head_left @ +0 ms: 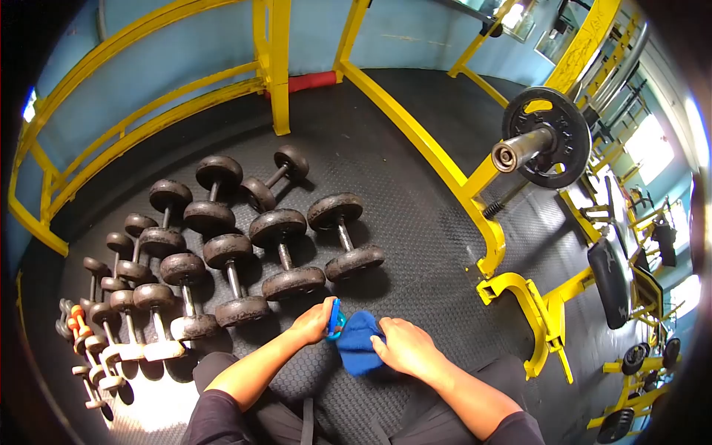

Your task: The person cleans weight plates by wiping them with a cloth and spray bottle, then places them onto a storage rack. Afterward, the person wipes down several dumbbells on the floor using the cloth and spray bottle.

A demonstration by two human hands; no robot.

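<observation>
Down at my knees, my left hand (315, 321) reaches forward with the forearm angled in from the lower left, fingers curled and pinching a blue ring-shaped thing (335, 320) at its rim. Just right of that ring lies a blue cloth (356, 348), bunched on the black rubber floor (415, 222). My right hand (404, 348) comes in from the lower right, palm down, fingers pressed onto the cloth's right edge, touching it; whether they actually pinch the fabric I cannot tell.

Just beyond the cloth, the big dumbbells (285, 252): I count about seven dark ones in loose rows, the nearest pair almost touching my left hand. Left of the cloth, smaller ones trail off, roughly seven more, some with pale ends, a few tiny and orange-tipped at the far left; that count is rough.

Right of the cloth, a yellow rack frame (519, 297) rises, carrying one barbell (523, 148) with one black plate (552, 133). Beyond the dumbbells, yellow rails (148, 126) against a blue wall.
</observation>
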